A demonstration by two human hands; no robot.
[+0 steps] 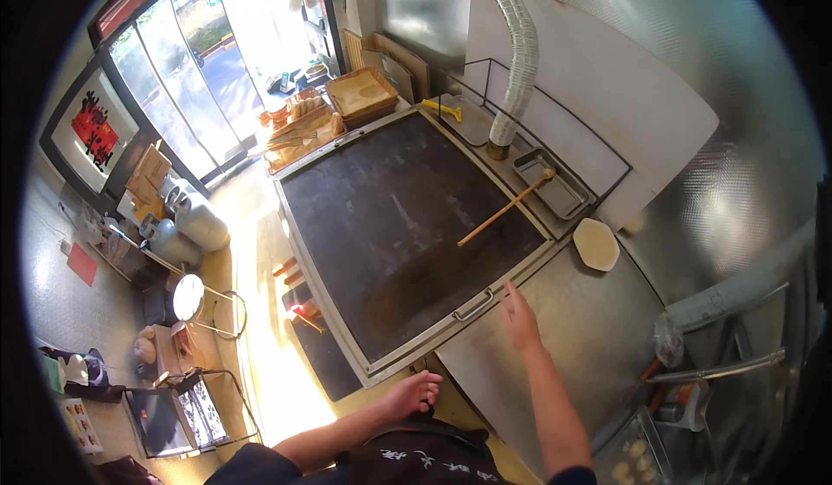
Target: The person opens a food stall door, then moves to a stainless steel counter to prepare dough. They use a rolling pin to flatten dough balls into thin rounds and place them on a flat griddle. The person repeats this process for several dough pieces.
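Observation:
My right hand point(520, 319) is stretched over the steel worktop, fingers pointing toward the griddle's front edge, with nothing in it. Just left of it is a metal pull handle point(474, 306) on the griddle frame. My left hand point(416, 393) hovers in front of my dark apron point(422, 449), near the griddle's front corner. Its fingers are loosely curled and nothing shows in them. Before me lies a large flat black griddle point(390, 225), oily at the near end. A long wooden-handled brush or mop point(500, 216) rests across its right edge, its head over a steel tray point(565, 192).
A cream-coloured dish point(596, 244) sits on the steel worktop point(565, 296). Beyond the griddle stand wicker baskets point(361, 95) with bread. A flexible metal duct point(520, 62) rises behind a black rail. Gas cylinders point(198, 218) and a stool point(188, 298) stand to the left.

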